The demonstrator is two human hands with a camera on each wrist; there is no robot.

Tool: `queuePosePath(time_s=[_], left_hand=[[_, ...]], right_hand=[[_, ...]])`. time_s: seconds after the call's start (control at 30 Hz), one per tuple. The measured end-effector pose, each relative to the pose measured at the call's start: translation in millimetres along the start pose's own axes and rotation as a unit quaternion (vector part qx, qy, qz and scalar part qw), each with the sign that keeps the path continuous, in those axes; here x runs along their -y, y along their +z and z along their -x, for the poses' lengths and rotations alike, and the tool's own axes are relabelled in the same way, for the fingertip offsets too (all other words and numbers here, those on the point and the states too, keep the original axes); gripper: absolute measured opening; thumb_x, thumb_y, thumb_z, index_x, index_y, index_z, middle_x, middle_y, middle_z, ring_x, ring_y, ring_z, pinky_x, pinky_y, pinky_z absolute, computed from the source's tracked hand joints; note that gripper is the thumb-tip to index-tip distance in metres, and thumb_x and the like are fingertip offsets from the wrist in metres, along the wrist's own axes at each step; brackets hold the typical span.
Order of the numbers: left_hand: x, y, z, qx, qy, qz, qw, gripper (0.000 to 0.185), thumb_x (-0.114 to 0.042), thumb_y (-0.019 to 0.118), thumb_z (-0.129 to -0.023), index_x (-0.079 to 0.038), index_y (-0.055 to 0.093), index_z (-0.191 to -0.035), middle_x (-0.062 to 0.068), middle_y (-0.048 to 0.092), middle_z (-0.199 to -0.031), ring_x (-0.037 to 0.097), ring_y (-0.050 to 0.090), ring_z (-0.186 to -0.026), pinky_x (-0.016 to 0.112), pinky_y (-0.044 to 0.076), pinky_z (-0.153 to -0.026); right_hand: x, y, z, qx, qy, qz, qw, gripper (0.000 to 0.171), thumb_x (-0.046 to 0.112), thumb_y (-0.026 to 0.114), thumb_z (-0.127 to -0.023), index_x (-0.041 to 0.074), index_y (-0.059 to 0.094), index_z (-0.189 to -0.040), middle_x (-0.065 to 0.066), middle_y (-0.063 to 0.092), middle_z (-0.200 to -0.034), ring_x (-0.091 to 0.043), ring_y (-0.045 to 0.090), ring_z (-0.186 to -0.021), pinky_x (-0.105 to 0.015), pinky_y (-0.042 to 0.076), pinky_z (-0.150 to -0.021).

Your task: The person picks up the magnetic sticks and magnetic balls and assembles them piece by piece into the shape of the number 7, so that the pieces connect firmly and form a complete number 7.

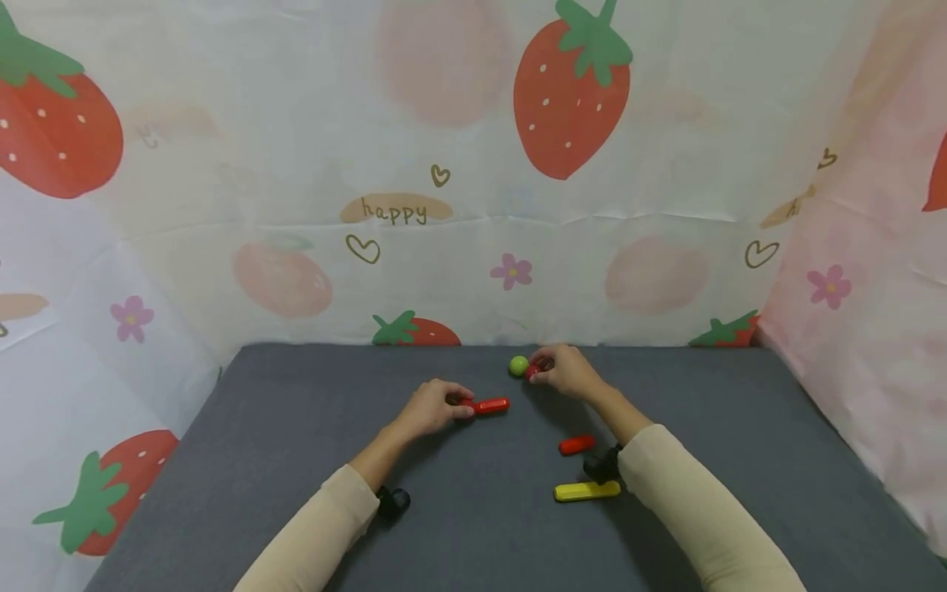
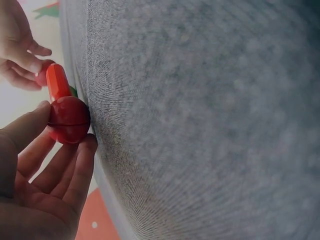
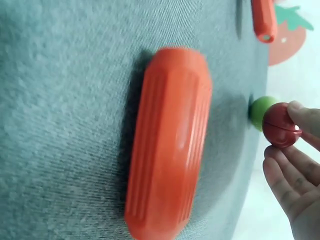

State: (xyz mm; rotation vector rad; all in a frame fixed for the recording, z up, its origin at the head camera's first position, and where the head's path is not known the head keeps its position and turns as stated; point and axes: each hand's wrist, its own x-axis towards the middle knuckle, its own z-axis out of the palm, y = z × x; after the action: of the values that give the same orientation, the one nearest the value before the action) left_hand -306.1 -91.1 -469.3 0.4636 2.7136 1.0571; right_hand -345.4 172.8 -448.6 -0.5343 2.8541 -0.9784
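My left hand [image 1: 457, 404] pinches a dark red ball [image 2: 69, 119] between thumb and fingers on the grey table [image 1: 296, 460]. That ball sits against the near end of a red stick [image 1: 491, 405], which lies pointing right. My right hand [image 1: 538, 370] is farther back and holds a second dark red ball [image 3: 281, 131] at its fingertips. This ball is right beside a green ball [image 1: 519, 365] near the table's back edge. In the left wrist view the right hand [image 2: 20, 47] shows beyond the red stick [image 2: 56, 81].
A shorter red stick [image 1: 576, 445] and a yellow stick [image 1: 587, 491] lie on the table beside my right forearm; the red one [image 3: 170, 145] fills the right wrist view. Strawberry-print cloth walls stand at the back and both sides.
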Motion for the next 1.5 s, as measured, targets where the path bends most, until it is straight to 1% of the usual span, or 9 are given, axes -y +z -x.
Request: queuePosePath(time_s=[0.27,0.47,0.6,0.87,1.03,1.1,1.23,1.37,1.5], left_hand=[[-0.9,1.3,-1.3,-0.002,-0.003,-0.002,1.0000,0.028,-0.021,0.070,-0.091,-0.011,0.072,-0.117,0.006,0.071,-0.113,0.021,0.064,-0.100,0.039,0.052,-0.089],[-1.4,1.5,0.3,-0.003,-0.001,0.003,1.0000,0.027,-0.019,0.070,-0.090,-0.009,0.072,-0.116,0.006,0.071,-0.113,0.021,0.064,-0.101,0.040,0.052,-0.090],[-2.0,1.1,1.2,-0.002,-0.004,0.008,1.0000,0.027,-0.018,0.070,-0.090,-0.009,0.072,-0.115,0.007,0.071,-0.112,0.021,0.064,-0.100,0.040,0.052,-0.090],[-1.4,2.0,1.3,-0.004,-0.006,0.014,0.9999,0.027,-0.018,0.070,-0.090,-0.009,0.072,-0.115,0.006,0.071,-0.111,0.021,0.064,-0.100,0.039,0.052,-0.089],[-1.0,2.1,0.6,-0.009,-0.003,0.012,0.9999,0.026,-0.019,0.070,-0.090,-0.009,0.072,-0.114,0.006,0.071,-0.111,0.021,0.064,-0.100,0.040,0.052,-0.089],[-1.2,1.9,0.6,-0.011,-0.001,0.012,0.9999,0.026,-0.018,0.070,-0.090,-0.009,0.072,-0.114,0.006,0.071,-0.111,0.021,0.064,-0.100,0.040,0.052,-0.089],[-2.1,1.5,0.7,-0.013,0.001,0.013,0.9998,0.025,-0.018,0.070,-0.090,-0.009,0.072,-0.114,0.006,0.071,-0.110,0.021,0.064,-0.099,0.040,0.052,-0.089],[-2.6,1.1,0.9,-0.012,-0.001,0.013,0.9998,0.026,-0.018,0.070,-0.090,-0.009,0.072,-0.114,0.006,0.071,-0.110,0.021,0.064,-0.100,0.040,0.052,-0.089],[-3.3,0.7,1.5,-0.009,0.000,0.012,0.9999,0.026,-0.018,0.070,-0.090,-0.009,0.072,-0.114,0.007,0.071,-0.111,0.022,0.064,-0.101,0.041,0.052,-0.090]], right_hand=[[8.2,2.9,12.8,0.021,-0.013,0.001,1.000,0.030,0.014,0.075,-0.085,0.002,0.069,-0.113,-0.012,0.071,-0.101,-0.021,0.065,-0.091,-0.035,0.055,-0.077],[8.9,11.6,19.5,0.044,-0.022,-0.008,0.999,0.027,0.015,0.075,-0.086,0.005,0.070,-0.111,-0.009,0.071,-0.101,-0.018,0.064,-0.090,-0.032,0.054,-0.076],[10.0,16.8,22.1,0.049,-0.028,-0.006,0.998,0.025,0.014,0.075,-0.085,0.005,0.071,-0.109,-0.008,0.071,-0.098,-0.016,0.064,-0.087,-0.031,0.053,-0.073],[13.1,24.4,22.8,0.055,-0.021,-0.009,0.998,0.028,0.015,0.076,-0.085,0.005,0.071,-0.110,-0.007,0.070,-0.100,-0.017,0.063,-0.090,-0.033,0.053,-0.078],[15.0,26.1,22.0,0.060,-0.023,-0.017,0.998,0.027,0.015,0.075,-0.086,0.004,0.070,-0.110,-0.007,0.070,-0.099,-0.015,0.063,-0.088,-0.032,0.054,-0.078],[15.4,25.5,22.4,0.059,-0.036,-0.014,0.998,0.027,0.014,0.075,-0.086,0.003,0.070,-0.109,-0.006,0.070,-0.096,-0.013,0.063,-0.086,-0.030,0.054,-0.075],[14.5,25.1,21.8,0.058,-0.043,-0.011,0.997,0.028,0.015,0.075,-0.086,0.003,0.070,-0.110,-0.007,0.070,-0.097,-0.013,0.063,-0.086,-0.030,0.054,-0.075],[12.7,27.1,19.8,0.060,-0.026,-0.009,0.998,0.029,0.016,0.076,-0.085,0.004,0.070,-0.111,-0.007,0.071,-0.100,-0.016,0.064,-0.089,-0.033,0.054,-0.078],[11.2,28.3,19.2,0.061,-0.024,-0.006,0.998,0.029,0.015,0.076,-0.085,0.004,0.070,-0.111,-0.007,0.071,-0.101,-0.016,0.064,-0.090,-0.033,0.054,-0.079]])
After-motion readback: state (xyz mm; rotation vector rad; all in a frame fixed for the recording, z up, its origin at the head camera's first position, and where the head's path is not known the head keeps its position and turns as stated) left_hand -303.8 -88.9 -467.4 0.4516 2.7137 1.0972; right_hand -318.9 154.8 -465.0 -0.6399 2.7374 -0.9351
